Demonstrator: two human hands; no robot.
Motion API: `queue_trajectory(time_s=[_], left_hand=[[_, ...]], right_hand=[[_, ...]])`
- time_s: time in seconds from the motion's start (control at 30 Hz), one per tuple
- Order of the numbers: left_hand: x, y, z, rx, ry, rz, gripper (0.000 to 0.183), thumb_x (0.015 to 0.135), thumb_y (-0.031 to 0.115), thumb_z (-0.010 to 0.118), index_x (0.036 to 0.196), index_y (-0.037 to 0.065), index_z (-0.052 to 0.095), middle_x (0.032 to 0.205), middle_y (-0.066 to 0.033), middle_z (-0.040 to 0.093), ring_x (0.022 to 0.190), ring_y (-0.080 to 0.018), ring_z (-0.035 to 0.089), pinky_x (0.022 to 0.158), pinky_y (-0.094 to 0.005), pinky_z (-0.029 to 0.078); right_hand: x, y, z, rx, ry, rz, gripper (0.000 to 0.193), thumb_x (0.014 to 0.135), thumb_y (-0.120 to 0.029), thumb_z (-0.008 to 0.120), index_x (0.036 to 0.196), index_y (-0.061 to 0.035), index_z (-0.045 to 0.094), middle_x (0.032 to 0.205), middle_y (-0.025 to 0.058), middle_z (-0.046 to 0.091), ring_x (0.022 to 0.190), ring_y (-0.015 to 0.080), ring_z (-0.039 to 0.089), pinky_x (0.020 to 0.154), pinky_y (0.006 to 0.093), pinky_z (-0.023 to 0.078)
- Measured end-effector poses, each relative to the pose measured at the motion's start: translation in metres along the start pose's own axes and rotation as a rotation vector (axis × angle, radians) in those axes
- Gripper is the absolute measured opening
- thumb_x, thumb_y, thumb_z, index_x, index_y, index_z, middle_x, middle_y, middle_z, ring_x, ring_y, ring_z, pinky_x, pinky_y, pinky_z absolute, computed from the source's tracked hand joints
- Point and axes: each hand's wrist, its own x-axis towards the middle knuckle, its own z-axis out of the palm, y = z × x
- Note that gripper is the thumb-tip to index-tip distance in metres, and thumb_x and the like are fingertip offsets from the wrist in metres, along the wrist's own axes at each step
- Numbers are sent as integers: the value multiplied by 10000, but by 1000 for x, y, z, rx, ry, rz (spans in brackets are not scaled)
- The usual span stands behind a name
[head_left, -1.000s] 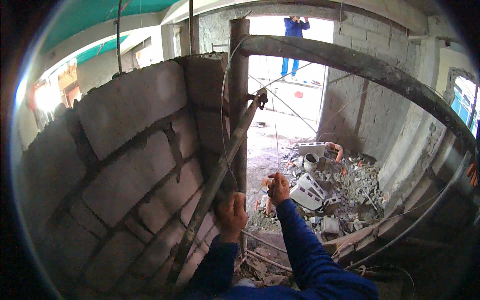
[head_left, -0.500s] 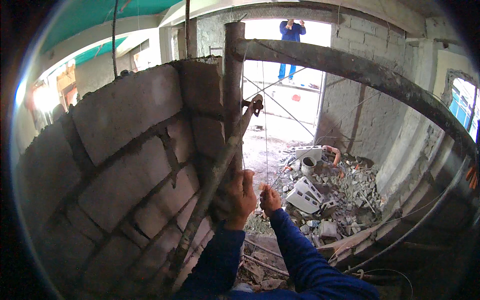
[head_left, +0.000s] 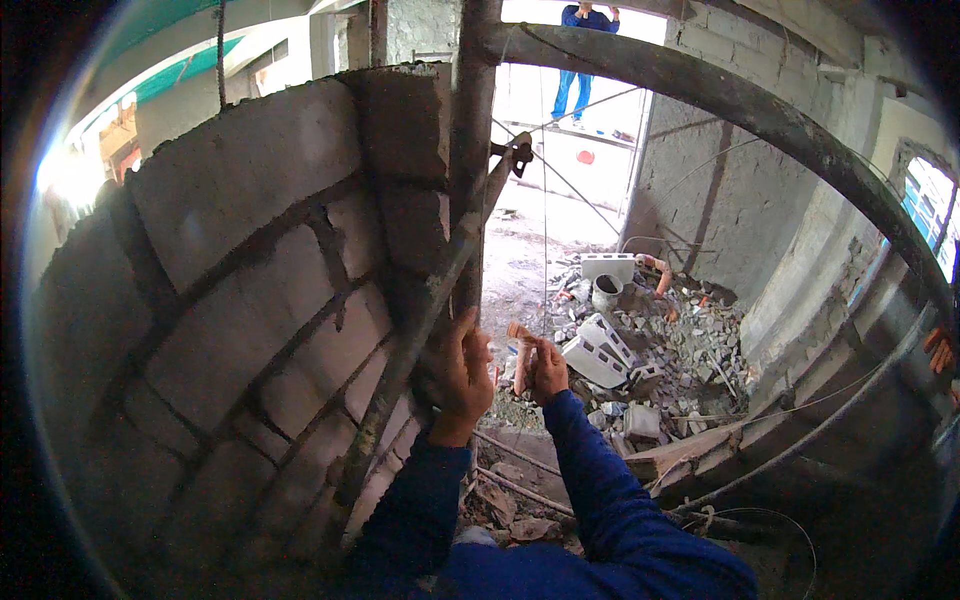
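My right hand [head_left: 549,371] is closed around a small light-brown piece [head_left: 517,331] whose end sticks out to the left of my fingers. A thin string [head_left: 545,220] runs upright just above this hand. My left hand [head_left: 466,378] is raised at the metal post [head_left: 468,150], beside the block wall [head_left: 240,270]. Its fingers point up and are bent; what lies between them, if anything, is hidden. A slanted metal pipe [head_left: 420,320] passes just left of this hand, joined near the post by a clamp [head_left: 521,155].
A curved metal pipe [head_left: 700,80] crosses overhead to the right. Rubble [head_left: 690,350] with hollow blocks [head_left: 600,350] and an orange pipe elbow [head_left: 660,275] lies beyond my hands. A person [head_left: 580,70] stands on scaffolding in the doorway. Another person's hand [head_left: 938,350] shows at the right edge.
Both hands sit slightly farther apart, the left one shifted left and the right one slightly right. The brown piece shows more now. The view has tilted down a little.
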Motion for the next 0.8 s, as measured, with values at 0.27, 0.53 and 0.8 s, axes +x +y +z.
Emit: queue_trajectory(time_s=[0.27, 0.53, 0.8], left_hand=[[-86, 20, -1, 511, 29, 139, 401, 907, 161, 549, 1264, -1, 462, 1176, -204, 501, 1112, -365, 450, 976, -477, 336], [-29, -18, 80, 152, -170, -56, 424, 917, 213, 555, 1239, -55, 488, 962, -235, 606, 906, -386, 608, 775, -423, 486], [-8, -5, 106, -516, 120, -636, 360, 993, 294, 461, 717, 69, 509, 663, 12, 459, 602, -65, 402, 546, -241, 332]], right_hand=[[-19, -10, -16, 61, -76, 1, 254, 964, -385, 505, 1006, -141, 560, 563, -45, 370, 405, 67, 352, 351, 245, 269], [-69, 18, -6, -375, -63, -442, 250, 983, -256, 430, 1037, -59, 575, 755, 103, 557, 592, 222, 526, 543, 364, 438], [-140, -180, -33, -1078, 152, -805, 308, 851, -210, 634, 1121, -73, 575, 972, 158, 639, 870, 311, 638, 747, 389, 500]])
